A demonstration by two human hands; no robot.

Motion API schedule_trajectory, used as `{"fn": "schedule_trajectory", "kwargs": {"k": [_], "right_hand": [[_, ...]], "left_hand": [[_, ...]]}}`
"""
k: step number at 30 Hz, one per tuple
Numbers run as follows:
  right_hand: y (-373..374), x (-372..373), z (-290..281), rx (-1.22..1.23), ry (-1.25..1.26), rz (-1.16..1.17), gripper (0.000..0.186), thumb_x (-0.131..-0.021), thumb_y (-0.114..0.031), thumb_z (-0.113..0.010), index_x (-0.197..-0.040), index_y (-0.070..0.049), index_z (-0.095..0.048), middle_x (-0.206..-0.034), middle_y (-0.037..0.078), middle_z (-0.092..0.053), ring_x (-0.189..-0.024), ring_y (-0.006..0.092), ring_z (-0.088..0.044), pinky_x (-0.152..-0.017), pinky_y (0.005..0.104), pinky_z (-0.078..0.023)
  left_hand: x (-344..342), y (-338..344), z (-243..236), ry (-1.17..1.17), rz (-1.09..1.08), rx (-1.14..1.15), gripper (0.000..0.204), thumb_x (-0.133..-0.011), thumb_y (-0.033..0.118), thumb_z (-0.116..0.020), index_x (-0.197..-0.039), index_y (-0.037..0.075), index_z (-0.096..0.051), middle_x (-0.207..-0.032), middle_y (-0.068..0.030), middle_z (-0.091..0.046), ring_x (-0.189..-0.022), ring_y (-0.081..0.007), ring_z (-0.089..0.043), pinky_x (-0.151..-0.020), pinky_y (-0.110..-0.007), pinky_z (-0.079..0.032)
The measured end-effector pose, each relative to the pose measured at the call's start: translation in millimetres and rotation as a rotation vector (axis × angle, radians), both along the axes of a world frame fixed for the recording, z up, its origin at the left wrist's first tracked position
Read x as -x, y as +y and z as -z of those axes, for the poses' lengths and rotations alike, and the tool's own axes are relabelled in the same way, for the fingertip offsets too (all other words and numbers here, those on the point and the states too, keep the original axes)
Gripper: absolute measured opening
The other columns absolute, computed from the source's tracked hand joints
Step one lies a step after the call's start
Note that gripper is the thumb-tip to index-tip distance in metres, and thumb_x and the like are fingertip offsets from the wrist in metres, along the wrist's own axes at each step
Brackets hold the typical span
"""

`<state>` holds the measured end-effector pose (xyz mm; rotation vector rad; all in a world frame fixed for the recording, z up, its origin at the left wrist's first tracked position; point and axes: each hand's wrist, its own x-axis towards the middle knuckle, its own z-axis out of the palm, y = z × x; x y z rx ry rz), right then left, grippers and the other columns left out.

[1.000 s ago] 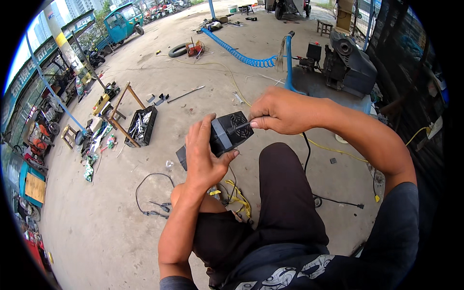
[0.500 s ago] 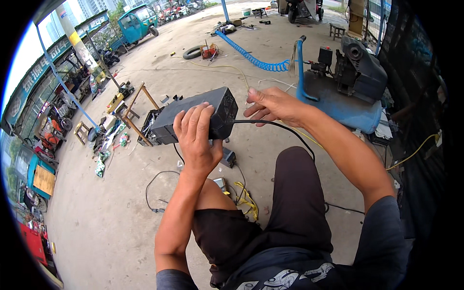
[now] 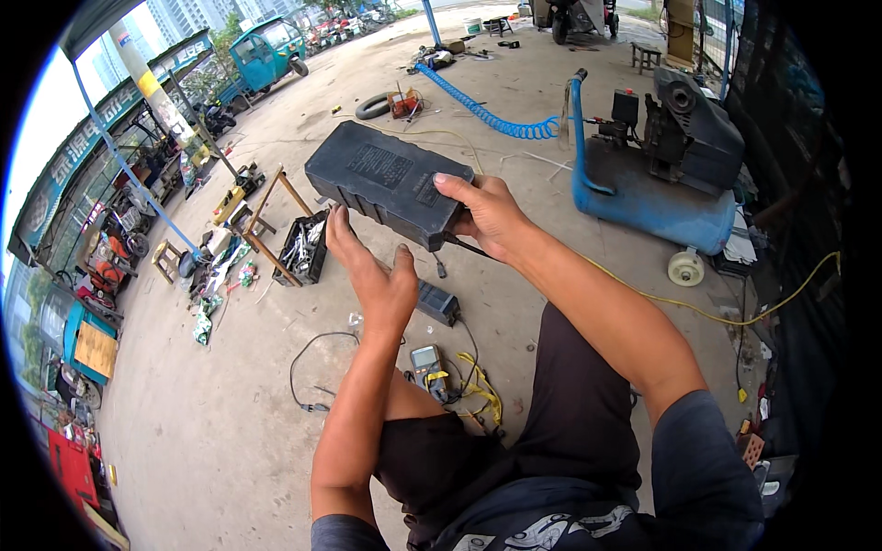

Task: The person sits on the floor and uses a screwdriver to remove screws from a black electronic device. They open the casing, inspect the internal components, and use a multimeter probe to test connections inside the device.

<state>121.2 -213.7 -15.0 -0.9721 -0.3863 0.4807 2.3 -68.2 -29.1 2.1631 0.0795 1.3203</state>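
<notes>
A black, ribbed battery charger (image 3: 381, 174), a long box with a cord at its near right end, is raised in front of me with its printed face tilted up. My right hand (image 3: 491, 216) grips that right end, thumb on top, fingers hidden underneath. Below the charger's left part, my left hand (image 3: 375, 280) is off the case, thumb and fingers apart and nothing in it. A smaller dark box (image 3: 438, 302) with a cable lies on the ground below. Near my left knee rest a multimeter (image 3: 427, 361) and a tangle of yellow material (image 3: 485, 395).
To the right stands a blue air compressor (image 3: 634, 207) with a coiled blue hose (image 3: 487, 118). A black crate of tools (image 3: 301, 257) sits left, beside a wooden frame (image 3: 292, 191). A yellow cable (image 3: 680, 301) crosses the concrete; a tyre (image 3: 372, 107) lies farther off.
My right hand has moved from the cord onto the charger's right end. My left hand has let go and dropped below it. The charger has turned, showing its printed face.
</notes>
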Motion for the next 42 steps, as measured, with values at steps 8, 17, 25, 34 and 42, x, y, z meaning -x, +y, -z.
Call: {"fn": "schedule_trajectory", "kwargs": {"k": [8,17,25,34,42], "right_hand": [[22.0,26.0,30.4,-0.037,-0.238,0.113,0.059,-0.093,-0.034,-0.082,-0.125,0.011,-0.061,-0.113,0.015,-0.070,-0.105,0.0187,-0.071,-0.089,0.0338,-0.062],[-5.6,34.7,72.6,0.258,-0.471,-0.125,0.059,-0.101,-0.029,-0.074,-0.137,0.014,-0.055,-0.116,0.016,-0.070,-0.106,0.0183,-0.069,-0.092,0.0334,-0.058],[7.9,70.2,69.5,0.387,-0.674,0.154,0.019,-0.100,-0.016,-0.068,-0.097,0.002,-0.072,-0.065,0.016,-0.060,-0.056,0.0217,-0.054,-0.057,0.0383,-0.046],[17.3,68.7,77.5,0.345,-0.669,0.196,0.022,-0.101,-0.015,-0.065,-0.088,0.003,-0.066,-0.066,0.019,-0.058,-0.055,0.0222,-0.051,-0.056,0.0397,-0.045],[21.3,65.9,77.7,0.160,-0.225,-0.101,0.028,-0.104,-0.017,-0.060,-0.086,0.003,-0.067,-0.061,0.000,-0.054,-0.053,0.0102,-0.044,-0.051,0.0304,-0.037]], "left_hand": [[-11.3,-5.4,10.9,0.127,0.736,1.270,0.075,-0.092,0.045,-0.081,-0.141,-0.003,-0.052,-0.131,-0.0143,-0.064,-0.124,-0.0283,-0.061,-0.108,-0.052,-0.046],[-9.9,15.4,27.3,-0.086,0.671,1.334,0.056,-0.091,0.020,-0.080,-0.134,-0.004,-0.055,-0.125,-0.0142,-0.066,-0.116,-0.0299,-0.066,-0.106,-0.046,-0.052],[-10.2,17.8,31.2,-0.211,0.616,1.309,0.054,-0.092,0.018,-0.077,-0.134,-0.006,-0.053,-0.124,-0.0143,-0.065,-0.114,-0.0305,-0.066,-0.104,-0.050,-0.054],[-15.8,14.4,34.4,-0.207,0.649,1.274,0.055,-0.091,0.019,-0.076,-0.134,-0.006,-0.053,-0.123,-0.0155,-0.065,-0.113,-0.0324,-0.066,-0.102,-0.050,-0.054],[-16.6,11.2,31.1,-0.179,0.658,1.202,0.060,-0.088,0.021,-0.077,-0.135,-0.007,-0.052,-0.122,-0.0159,-0.065,-0.112,-0.0338,-0.067,-0.100,-0.051,-0.056]]}}
